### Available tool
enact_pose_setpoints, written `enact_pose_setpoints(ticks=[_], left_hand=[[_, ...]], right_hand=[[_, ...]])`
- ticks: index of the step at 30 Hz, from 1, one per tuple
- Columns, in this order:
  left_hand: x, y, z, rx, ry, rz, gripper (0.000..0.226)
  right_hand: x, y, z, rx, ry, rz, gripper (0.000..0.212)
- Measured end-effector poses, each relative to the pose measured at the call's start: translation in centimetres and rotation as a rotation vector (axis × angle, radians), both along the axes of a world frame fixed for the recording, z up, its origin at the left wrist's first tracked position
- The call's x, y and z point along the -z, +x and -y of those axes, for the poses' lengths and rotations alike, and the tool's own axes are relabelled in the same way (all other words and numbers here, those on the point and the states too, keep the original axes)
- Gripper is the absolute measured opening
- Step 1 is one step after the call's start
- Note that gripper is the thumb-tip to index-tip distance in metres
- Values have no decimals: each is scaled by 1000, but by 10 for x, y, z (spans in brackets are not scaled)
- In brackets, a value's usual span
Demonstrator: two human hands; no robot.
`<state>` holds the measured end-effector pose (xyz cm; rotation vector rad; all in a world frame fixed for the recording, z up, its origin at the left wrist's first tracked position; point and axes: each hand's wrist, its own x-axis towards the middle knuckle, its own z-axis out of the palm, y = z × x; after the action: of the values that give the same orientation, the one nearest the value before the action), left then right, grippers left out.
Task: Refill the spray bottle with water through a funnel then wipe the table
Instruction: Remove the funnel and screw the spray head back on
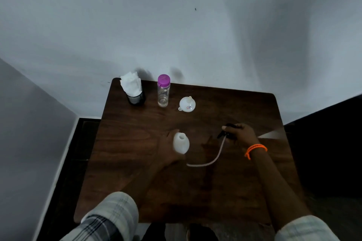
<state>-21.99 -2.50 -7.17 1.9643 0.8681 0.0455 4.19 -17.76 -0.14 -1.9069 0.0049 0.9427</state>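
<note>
left hand (169, 147) fingers wrapped round white bottle (181, 143) | right hand (240, 133) fingers gripping black spray head (228, 131)

On the dark wooden table (137, 162), the white spray bottle body (181, 142), its neck uncapped, is gripped by the left hand (168, 149) near the centre. At its 3 o'clock, the black spray head (228, 133) is held by the right hand (242, 134), its dip tube (212, 159) curving back towards the bottle. At 12 o'clock a white funnel (187, 104) is seen lying beside a purple-capped water bottle (163, 90); tissues in a black mesh holder (134, 91) are placed at 11 o'clock.
</note>
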Motion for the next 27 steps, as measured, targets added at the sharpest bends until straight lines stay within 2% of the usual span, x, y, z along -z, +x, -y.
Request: enact_pose_setpoints(ticks=[6,10,22,27], left_hand=[[-33,-19,-7,-67,82,-15,106],[-46,-24,-3,-61,112,-7,106],[-63,-38,1,-79,203,53,104],[-66,-36,3,-44,268,35,102]], right_hand=[[-89,17,-22,36,148,-37,7],[-123,16,-41,44,204,-105,3],[-128,-7,-66,-23,145,-107,4],[-129,-20,-76,-7,119,0,19]])
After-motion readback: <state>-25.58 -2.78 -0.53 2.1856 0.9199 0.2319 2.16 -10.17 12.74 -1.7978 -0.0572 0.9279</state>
